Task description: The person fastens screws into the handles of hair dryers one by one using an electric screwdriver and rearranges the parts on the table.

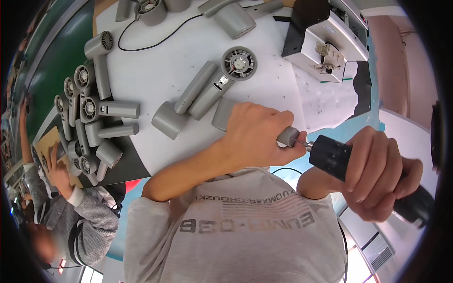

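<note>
Where the driver (329,156) meets the part (288,136): its thin bit (301,142) reaches the exposed end; touching or barely short, I cannot tell.
Part: grey, in the left hand (257,129), mostly hidden by it.
Left hand: fingers clenched around the part, whose end pokes out to the right.
Right hand (375,174): fingers wrapped around the driver's black body, bit pointing left.
Barrel (223,113): grey, just left of the left hand; whether it joins the part is hidden.
Sheet (151,82): white; two dryers lie mid-sheet side by side, one showing its round fan (239,63).
Far edge: more grey dryers, with a black cable (132,50) looping nearby.
Machine (325,40): boxy, at upper right.
Pile (89,108): many grey dryers, at left, partly over a dark mat (125,165).
Co-worker: at lower left, grey sleeve (96,203), one hand (59,174) near the pile.
</note>
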{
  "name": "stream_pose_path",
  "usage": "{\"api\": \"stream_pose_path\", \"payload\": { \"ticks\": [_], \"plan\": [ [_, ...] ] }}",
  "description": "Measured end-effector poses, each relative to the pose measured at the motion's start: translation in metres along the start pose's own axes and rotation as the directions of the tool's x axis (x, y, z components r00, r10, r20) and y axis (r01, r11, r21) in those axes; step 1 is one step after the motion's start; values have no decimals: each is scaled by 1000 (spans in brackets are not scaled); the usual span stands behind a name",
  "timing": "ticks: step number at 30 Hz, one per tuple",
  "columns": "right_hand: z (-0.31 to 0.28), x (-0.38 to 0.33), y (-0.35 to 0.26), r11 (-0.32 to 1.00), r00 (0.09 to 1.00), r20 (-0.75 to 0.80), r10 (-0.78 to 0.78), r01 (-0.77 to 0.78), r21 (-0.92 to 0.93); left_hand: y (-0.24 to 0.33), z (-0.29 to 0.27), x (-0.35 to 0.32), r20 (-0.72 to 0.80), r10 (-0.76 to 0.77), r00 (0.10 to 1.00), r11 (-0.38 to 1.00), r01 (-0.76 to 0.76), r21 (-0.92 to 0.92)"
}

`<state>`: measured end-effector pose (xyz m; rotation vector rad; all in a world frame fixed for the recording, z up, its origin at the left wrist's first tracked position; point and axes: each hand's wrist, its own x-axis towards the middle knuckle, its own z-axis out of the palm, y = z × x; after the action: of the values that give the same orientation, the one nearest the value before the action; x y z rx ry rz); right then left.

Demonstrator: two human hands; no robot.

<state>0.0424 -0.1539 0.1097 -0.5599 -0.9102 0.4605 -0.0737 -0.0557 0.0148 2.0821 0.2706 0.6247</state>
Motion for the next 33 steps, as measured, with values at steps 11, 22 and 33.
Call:
{"api": "stream_pose_path", "payload": {
  "ticks": [11, 22, 33],
  "plan": [
    [-81, 31, -6, 899, 975, -151, -160, 81, -429, 2, -11, 6, 132, -73, 989, 976, 98, -193],
    [-96, 38, 34, 862, 958, -255, -132, -16, -507, 1, -9, 6, 83, -22, 996, 988, 35, -150],
    [-75, 60, 53, 761, 949, -298, -107, -115, -639, -1, -10, 5, 94, 38, 995, 986, -22, -167]
  ]
}}
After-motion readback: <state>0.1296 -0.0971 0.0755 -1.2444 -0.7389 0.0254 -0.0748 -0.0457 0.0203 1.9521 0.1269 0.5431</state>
